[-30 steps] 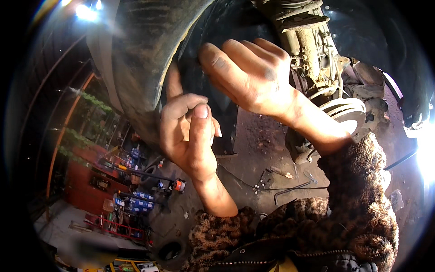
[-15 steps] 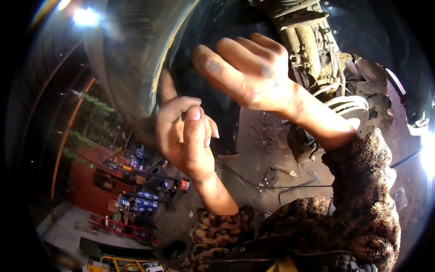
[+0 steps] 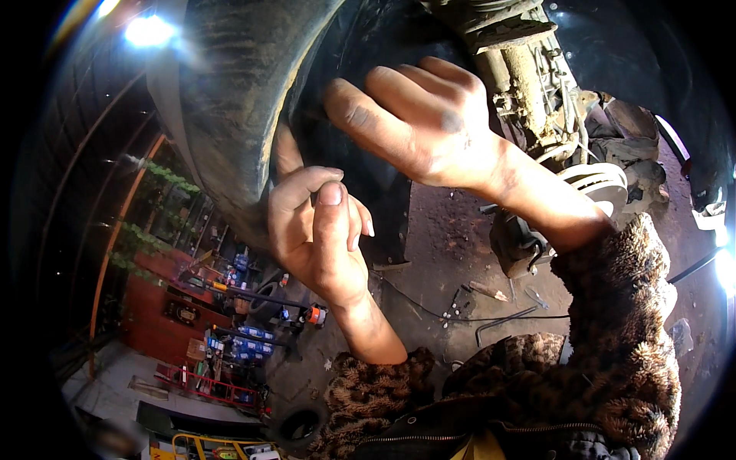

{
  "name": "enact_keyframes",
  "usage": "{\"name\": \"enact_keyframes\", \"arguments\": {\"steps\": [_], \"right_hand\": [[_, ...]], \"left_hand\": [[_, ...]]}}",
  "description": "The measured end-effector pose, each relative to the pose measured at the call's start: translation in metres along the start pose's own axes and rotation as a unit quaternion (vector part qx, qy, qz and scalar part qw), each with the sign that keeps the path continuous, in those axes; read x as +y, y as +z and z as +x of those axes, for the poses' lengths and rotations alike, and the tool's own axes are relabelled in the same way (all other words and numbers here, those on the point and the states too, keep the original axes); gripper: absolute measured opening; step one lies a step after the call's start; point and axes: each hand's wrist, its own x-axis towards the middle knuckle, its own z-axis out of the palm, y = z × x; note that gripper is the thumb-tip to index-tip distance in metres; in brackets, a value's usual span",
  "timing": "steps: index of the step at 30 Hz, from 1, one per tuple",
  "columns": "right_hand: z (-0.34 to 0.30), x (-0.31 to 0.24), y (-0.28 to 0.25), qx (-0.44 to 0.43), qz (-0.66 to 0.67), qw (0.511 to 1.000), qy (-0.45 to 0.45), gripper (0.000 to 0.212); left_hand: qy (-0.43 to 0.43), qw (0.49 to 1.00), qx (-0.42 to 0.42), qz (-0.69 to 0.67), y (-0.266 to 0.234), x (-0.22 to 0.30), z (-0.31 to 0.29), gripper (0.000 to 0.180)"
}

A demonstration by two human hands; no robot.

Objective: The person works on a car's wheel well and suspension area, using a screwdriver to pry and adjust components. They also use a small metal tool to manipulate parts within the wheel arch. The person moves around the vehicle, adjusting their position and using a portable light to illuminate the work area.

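Far to my left a bright lamp (image 3: 149,31) glares high up, above a red panel (image 3: 149,318) low down. Next along I make out blue bottles (image 3: 251,346) grouped behind an orange-ended tool (image 3: 315,315). The curved body panel (image 3: 234,92) that I have the hands at hangs in the upper left, its pale worn edge running down toward the left hand (image 3: 318,230). There, one finger stretches up to that edge, the others fold in and the thumb stands upright; I can't tell whether anything is pinched there. Below it lies a tyre (image 3: 300,426). Right of the edge, across the dark liner (image 3: 368,46), the right hand (image 3: 418,126) is curled narrow with its back to me, hiding whatever its fingers might hold. A bent rod (image 3: 506,323) lies on the floor below. Further right stand a dirt-caked strut (image 3: 527,92) and a brake disc (image 3: 596,182), partly behind my right forearm.
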Motion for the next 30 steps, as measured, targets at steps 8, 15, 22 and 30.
{"name": "enact_keyframes", "arguments": {"steps": [8, 15, 22, 30], "right_hand": [[0.000, -0.004, 0.008, -0.010, 0.185, 0.979, 0.086, 0.019], [0.017, -0.019, -0.012, -0.105, 0.395, 0.875, 0.261, 0.009], [0.021, -0.016, -0.014, -0.147, 0.566, 0.727, 0.362, 0.021], [0.018, -0.003, -0.013, -0.245, 0.860, 0.172, 0.414, 0.030]], "left_hand": [[0.011, 0.999, 0.037, -0.016, 0.017, 0.000, -0.003, 0.017], [0.006, 0.998, 0.064, -0.002, 0.017, -0.001, -0.004, 0.018], [-0.004, 0.999, 0.034, -0.030, 0.013, 0.000, -0.003, 0.017], [-0.020, 0.998, 0.033, -0.044, 0.007, -0.002, -0.003, 0.016]]}}
